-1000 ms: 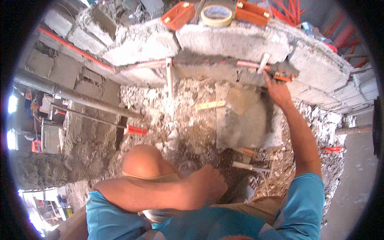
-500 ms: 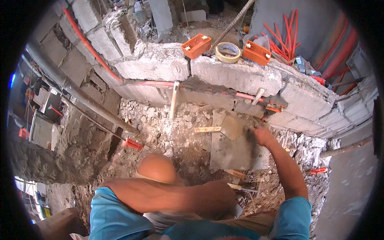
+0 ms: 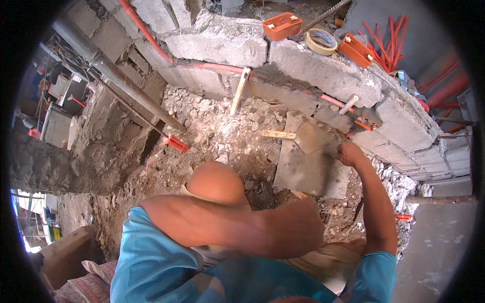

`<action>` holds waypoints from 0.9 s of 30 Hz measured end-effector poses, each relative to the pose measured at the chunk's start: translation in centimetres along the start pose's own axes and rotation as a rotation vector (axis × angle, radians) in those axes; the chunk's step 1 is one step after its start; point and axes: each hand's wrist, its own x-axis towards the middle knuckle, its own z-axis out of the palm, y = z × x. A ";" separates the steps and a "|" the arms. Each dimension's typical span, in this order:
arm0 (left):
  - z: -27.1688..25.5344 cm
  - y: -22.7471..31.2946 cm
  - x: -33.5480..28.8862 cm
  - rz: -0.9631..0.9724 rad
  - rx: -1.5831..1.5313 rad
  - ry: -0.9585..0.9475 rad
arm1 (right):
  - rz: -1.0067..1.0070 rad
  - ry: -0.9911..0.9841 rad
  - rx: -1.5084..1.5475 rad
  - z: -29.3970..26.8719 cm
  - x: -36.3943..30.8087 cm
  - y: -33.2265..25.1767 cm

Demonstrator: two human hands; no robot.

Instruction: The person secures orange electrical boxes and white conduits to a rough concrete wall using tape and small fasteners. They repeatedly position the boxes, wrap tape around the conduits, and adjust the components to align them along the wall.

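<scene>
My right hand [image 3: 348,153] is closed at the right edge of a grey, cement-smeared board [image 3: 300,174] lying on the rubble. A dark blur beside its fingers hides what they hold. A flat tan piece [image 3: 309,138] rests on the board's upper part, touching a short wooden stick [image 3: 279,134]. My left arm lies bent across my raised knee [image 3: 215,183]. At its far end, my left hand [image 3: 301,224] is smeared and its fingers do not show.
A broken block wall [image 3: 217,43] runs behind, carrying orange electrical boxes [image 3: 282,26] and a roll of tape [image 3: 321,41]. Orange conduit [image 3: 212,66] follows the wall, with a wooden strip [image 3: 240,91] leaning there. A grey pipe [image 3: 118,76] slants down at left. Loose rubble [image 3: 212,118] covers the ground.
The whole view has tilted, so wall and board sit higher and further right. My right hand stays by the board's right edge; my left arm still crosses my knee.
</scene>
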 end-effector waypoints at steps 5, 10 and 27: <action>-1.0 -1.0 -0.9 -0.156 -0.023 -0.143 | -0.019 -0.194 -0.028 3.9 -1.1 4.9; 0.1 -4.7 -3.1 -0.174 -0.097 0.258 | 0.055 0.022 0.078 1.8 -0.7 5.5; 3.4 -38.9 -14.5 -1.298 -0.251 0.695 | 0.143 0.058 0.162 -0.8 -1.5 4.7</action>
